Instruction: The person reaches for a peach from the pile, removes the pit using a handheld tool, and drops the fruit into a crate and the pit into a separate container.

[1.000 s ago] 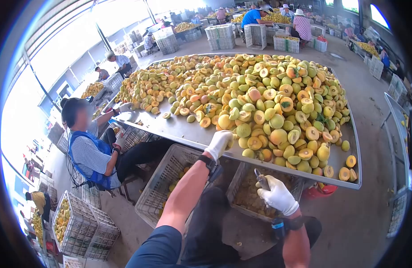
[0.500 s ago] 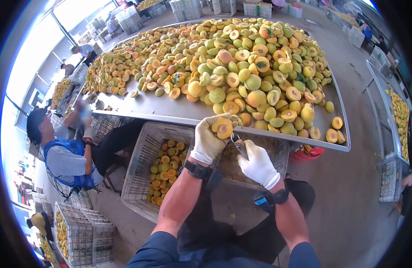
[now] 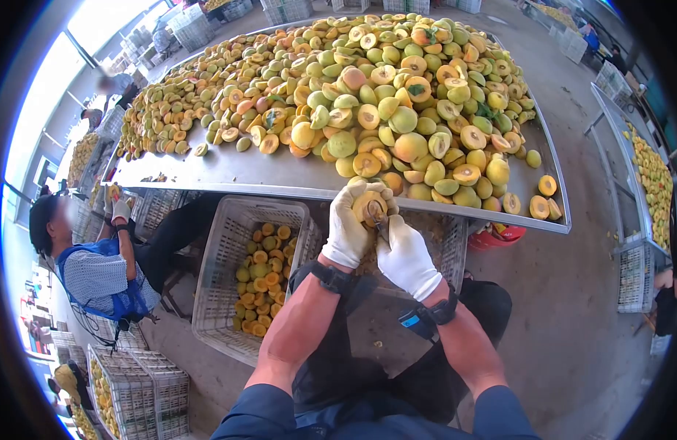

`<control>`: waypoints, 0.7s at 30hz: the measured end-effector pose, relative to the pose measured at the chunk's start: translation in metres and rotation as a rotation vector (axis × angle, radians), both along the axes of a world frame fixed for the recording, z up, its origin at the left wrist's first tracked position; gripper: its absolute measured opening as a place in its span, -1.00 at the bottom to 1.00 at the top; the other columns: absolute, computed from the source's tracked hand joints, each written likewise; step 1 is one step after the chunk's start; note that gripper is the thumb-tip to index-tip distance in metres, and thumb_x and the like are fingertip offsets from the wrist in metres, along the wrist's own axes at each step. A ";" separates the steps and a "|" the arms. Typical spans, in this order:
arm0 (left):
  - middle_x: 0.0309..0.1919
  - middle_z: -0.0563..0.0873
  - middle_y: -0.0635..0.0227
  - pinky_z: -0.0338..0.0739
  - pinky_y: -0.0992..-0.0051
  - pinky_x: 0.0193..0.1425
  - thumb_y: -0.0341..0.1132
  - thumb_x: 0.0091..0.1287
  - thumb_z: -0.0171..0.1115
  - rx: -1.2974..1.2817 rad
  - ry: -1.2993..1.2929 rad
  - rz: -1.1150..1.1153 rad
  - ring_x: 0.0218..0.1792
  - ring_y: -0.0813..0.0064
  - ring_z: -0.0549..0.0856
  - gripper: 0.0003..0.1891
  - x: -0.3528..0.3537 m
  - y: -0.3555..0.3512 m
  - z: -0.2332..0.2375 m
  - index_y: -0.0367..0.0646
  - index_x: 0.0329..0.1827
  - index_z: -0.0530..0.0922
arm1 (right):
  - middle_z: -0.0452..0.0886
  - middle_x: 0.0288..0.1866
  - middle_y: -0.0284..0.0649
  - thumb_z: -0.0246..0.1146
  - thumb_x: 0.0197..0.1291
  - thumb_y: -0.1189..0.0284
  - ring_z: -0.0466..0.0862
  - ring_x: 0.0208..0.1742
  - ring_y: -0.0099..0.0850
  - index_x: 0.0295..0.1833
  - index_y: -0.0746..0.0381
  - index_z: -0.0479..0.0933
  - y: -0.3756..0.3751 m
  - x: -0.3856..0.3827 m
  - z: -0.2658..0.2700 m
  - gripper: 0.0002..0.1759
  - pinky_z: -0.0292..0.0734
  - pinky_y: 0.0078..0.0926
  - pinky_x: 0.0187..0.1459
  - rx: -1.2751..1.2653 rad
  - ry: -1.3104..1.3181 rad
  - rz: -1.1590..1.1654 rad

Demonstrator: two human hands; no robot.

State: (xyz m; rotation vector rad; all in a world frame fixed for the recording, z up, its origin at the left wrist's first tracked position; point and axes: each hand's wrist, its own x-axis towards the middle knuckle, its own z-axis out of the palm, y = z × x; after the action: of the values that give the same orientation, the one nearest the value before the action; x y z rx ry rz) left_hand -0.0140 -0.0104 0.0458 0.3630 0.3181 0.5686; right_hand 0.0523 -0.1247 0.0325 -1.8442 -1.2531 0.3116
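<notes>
My gloved left hand (image 3: 347, 229) is wrapped round a halved fruit (image 3: 369, 208), its cut face towards me. In my gloved right hand (image 3: 404, 253) is a small metal tool (image 3: 382, 224), with its end against the middle of the cut face. Both hands are together just off the near edge of a metal table (image 3: 228, 174) heaped with whole and halved yellow-green fruit (image 3: 408, 147). Most of the tool's handle is hidden by my right fingers.
Below the table, a plastic crate (image 3: 206, 293) holds halved fruit, and a second crate (image 3: 455, 246) is behind my hands. A red container (image 3: 497, 236) lies under the table. A co-worker (image 3: 104, 271) sits at the left, near stacked crates (image 3: 151, 392).
My right hand has brought the tool up to the fruit, where its end now meets the cut face. The view has shifted a little, so the table appears higher and further left.
</notes>
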 end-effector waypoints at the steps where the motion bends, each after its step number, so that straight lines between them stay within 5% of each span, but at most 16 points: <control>1: -0.27 0.65 0.17 0.61 0.32 -0.03 -0.22 0.38 0.05 -0.006 0.025 0.032 -0.24 0.25 0.65 -0.72 0.001 -0.002 0.000 -0.29 -0.12 0.56 | 0.60 -0.35 0.26 0.23 0.13 0.55 0.63 -0.24 0.24 -0.14 0.42 0.40 0.000 -0.001 -0.001 -0.77 0.54 0.10 -0.20 -0.005 -0.008 -0.001; 14: -0.27 0.60 0.20 0.56 0.28 0.06 -0.31 0.27 0.05 -0.089 0.031 0.036 -0.21 0.27 0.61 -0.81 -0.001 -0.005 0.005 -0.23 -0.15 0.45 | 0.58 -0.36 0.24 0.22 0.09 0.62 0.60 -0.20 0.27 -0.17 0.42 0.40 0.003 -0.002 -0.007 -0.81 0.51 0.04 -0.23 0.012 0.036 0.003; 21: -0.32 0.61 0.22 0.60 0.31 -0.06 -0.29 0.27 0.05 -0.106 0.093 -0.036 -0.24 0.23 0.64 -0.79 -0.009 0.004 -0.004 -0.23 -0.15 0.48 | 0.59 -0.39 0.28 0.19 0.08 0.61 0.61 -0.22 0.27 -0.14 0.46 0.39 -0.001 -0.001 0.003 -0.77 0.51 0.05 -0.24 -0.069 0.095 0.101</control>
State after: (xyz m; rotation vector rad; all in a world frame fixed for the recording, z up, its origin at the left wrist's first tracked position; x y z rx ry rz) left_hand -0.0234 -0.0066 0.0421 0.2925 0.4287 0.4982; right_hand 0.0515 -0.1256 0.0356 -1.8055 -1.2860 0.4970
